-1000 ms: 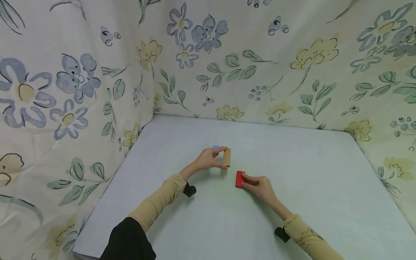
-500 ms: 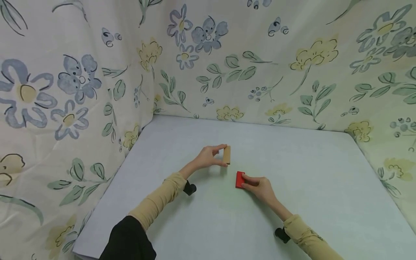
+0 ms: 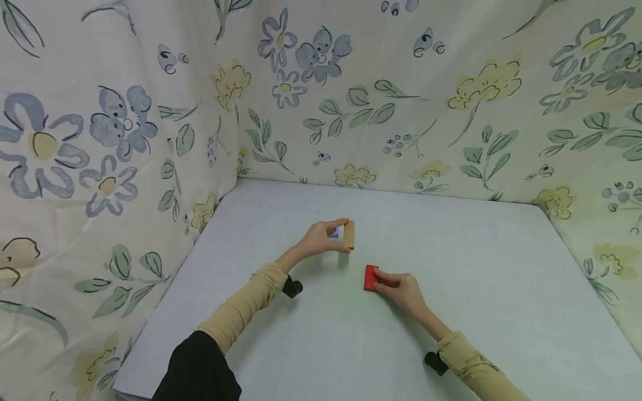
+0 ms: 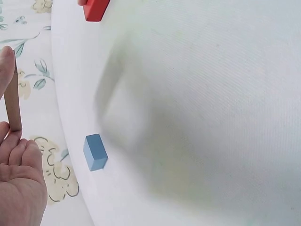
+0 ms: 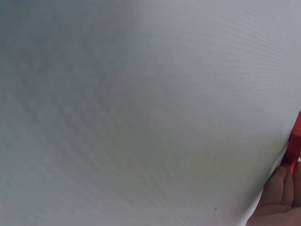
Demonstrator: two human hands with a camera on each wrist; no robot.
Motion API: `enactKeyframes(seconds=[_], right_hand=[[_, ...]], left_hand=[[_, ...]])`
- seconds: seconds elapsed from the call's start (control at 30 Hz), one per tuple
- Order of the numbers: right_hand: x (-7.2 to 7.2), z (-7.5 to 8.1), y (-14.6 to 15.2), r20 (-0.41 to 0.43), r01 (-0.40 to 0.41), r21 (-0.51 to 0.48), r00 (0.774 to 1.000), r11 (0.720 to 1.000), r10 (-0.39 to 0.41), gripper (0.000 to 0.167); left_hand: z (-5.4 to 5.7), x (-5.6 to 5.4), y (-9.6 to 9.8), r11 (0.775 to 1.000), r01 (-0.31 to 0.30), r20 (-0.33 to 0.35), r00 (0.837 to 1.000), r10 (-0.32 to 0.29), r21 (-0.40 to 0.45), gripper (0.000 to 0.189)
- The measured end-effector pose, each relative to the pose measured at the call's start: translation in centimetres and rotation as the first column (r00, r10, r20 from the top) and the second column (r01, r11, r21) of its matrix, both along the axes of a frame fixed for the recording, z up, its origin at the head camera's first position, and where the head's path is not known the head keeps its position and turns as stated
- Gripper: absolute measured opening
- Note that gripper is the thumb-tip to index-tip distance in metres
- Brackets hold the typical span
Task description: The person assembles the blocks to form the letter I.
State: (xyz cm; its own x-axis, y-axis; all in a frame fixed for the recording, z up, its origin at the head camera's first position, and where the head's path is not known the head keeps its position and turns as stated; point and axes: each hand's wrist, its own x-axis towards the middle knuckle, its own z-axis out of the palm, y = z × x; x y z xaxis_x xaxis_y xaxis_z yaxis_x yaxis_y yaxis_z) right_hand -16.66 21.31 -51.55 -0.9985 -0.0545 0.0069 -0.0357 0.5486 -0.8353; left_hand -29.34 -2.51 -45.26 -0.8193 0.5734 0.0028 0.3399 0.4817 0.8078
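My left hand (image 3: 317, 239) pinches a tan wooden block (image 3: 349, 235) by its two ends, thumb at the near end and a finger at the far end. The left wrist view shows this block (image 4: 12, 96) raised over the table, its shadow falling below. Behind the left fingers lies a blue block (image 4: 95, 152), partly hidden in the head view. To the right and nearer, my right hand (image 3: 403, 289) holds a red block (image 3: 370, 278) between thumb and fingers. In the right wrist view only part of the red block (image 5: 294, 143) shows, at the edge.
The blocks are over a wide white table (image 3: 476, 267). Floral cloth (image 3: 391, 111) hangs behind the table and along its sides. A small black camera (image 3: 292, 287) sits at the left wrist, another black camera (image 3: 435, 363) at the right.
The left hand has moved slightly away from the person and a little left with the tan block. More of the blue block shows between its fingers. The right hand and red block have stayed put.
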Motion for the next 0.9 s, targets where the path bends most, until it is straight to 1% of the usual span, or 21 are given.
enactKeyframes(seconds=[0.17, 0.47, 0.9], right_hand=[[0.0, -0.1, 0.1, 0.008, 0.001, 0.0, 1.0, 1.0, -0.001, 0.041], [0.0, 0.1, 0.0, 0.02, 0.002, 0.001, 1.0, 1.0, -0.002, 0.041], [0.0, 0.1, 0.0, -0.002, -0.007, 0.008, 1.0, 1.0, 0.007, 0.041]], left_hand=[[0.2, 0.1, 0.4, 1.0, 0.01, -0.005, 1.0, -0.01, 0.002, 0.082], [0.0, 0.1, 1.2, 1.0, 0.016, -0.009, 1.0, -0.016, 0.001, 0.082], [0.0, 0.4, 2.0, 1.0, 0.009, -0.013, 1.0, -0.009, 0.008, 0.081]])
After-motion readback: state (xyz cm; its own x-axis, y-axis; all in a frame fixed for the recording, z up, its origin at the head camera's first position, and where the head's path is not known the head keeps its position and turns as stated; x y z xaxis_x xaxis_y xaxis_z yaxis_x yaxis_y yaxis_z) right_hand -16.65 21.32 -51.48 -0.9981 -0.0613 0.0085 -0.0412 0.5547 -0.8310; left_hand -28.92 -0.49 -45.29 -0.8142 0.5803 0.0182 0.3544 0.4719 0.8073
